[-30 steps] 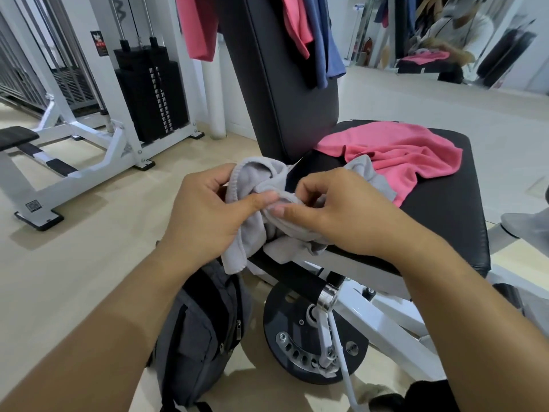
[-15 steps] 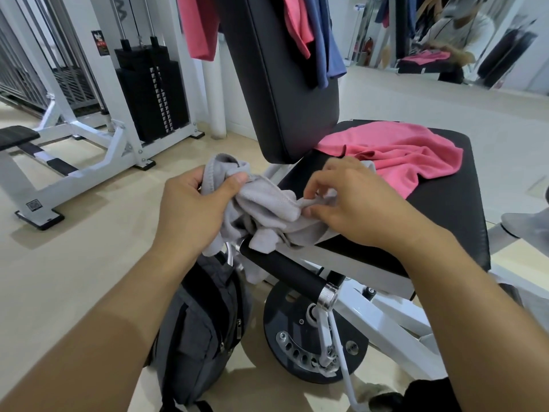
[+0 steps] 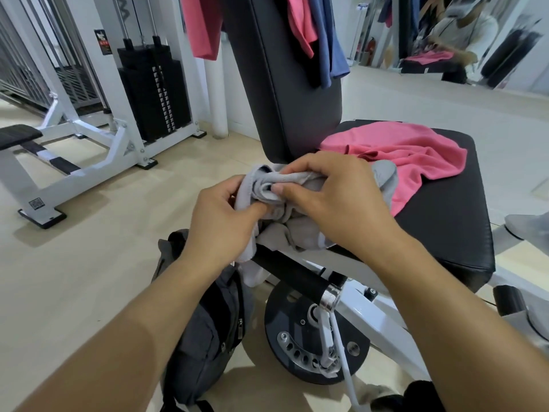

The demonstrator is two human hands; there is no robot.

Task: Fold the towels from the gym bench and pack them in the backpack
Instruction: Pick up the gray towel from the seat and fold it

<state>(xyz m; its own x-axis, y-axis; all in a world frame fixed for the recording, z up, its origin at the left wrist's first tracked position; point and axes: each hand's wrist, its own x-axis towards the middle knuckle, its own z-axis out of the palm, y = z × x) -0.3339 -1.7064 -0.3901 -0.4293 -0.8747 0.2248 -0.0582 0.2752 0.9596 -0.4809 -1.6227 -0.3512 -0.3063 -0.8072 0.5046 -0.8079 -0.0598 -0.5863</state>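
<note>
A crumpled grey towel (image 3: 300, 233) lies bunched at the near left edge of the black gym bench seat (image 3: 445, 227). My left hand (image 3: 219, 221) grips its left side, and my right hand (image 3: 332, 200) pinches its top folds. A pink towel (image 3: 416, 156) lies spread on the seat behind. More pink and blue towels (image 3: 315, 28) hang over the upright backrest (image 3: 285, 93). A dark grey backpack (image 3: 205, 331) stands on the floor below my left wrist, against the bench; whether it is open I cannot tell.
A black padded handle with a chrome end (image 3: 297, 278) juts out under the towel, above a round black adjustment disc (image 3: 309, 346). A white cable machine with a black weight stack (image 3: 151, 93) stands at the left. A mirror (image 3: 475, 34) is at the back right.
My left hand moved right, back toward my right hand, bunching the grey towel together. My right hand shifted its grip onto the towel's top folds.
</note>
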